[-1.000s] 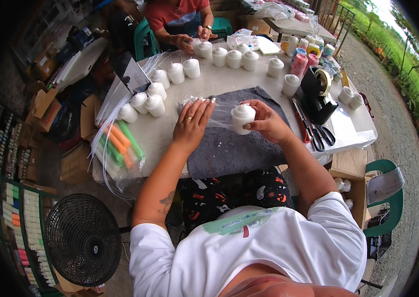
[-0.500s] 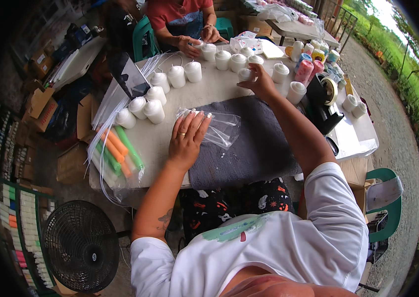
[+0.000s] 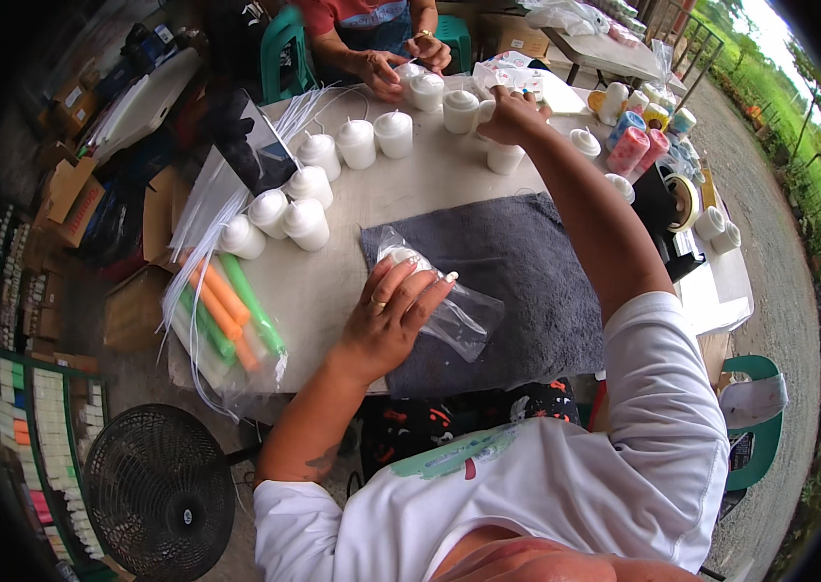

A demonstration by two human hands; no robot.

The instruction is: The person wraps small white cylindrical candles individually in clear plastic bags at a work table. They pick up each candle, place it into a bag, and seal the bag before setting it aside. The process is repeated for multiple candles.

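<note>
A pale table (image 3: pixel 323 315) spreads beneath a dark grey towel (image 3: pixel 546 281). A black fan (image 3: pixel 163 495) stands below the table's edge, left of the towel. Orange and green sticks (image 3: pixel 223 303) in clear plastic lie left of the towel. The person's right hand (image 3: pixel 513 114) reaches past the towel's far edge among the standing white candles (image 3: pixel 356 145); whether it grips one cannot be told. The left hand (image 3: pixel 381 312), over the towel's left part, has its fingers bent around a bagged candle (image 3: pixel 408 258), partly hidden. Its clear bag (image 3: pixel 476 322) trails across the towel.
</note>
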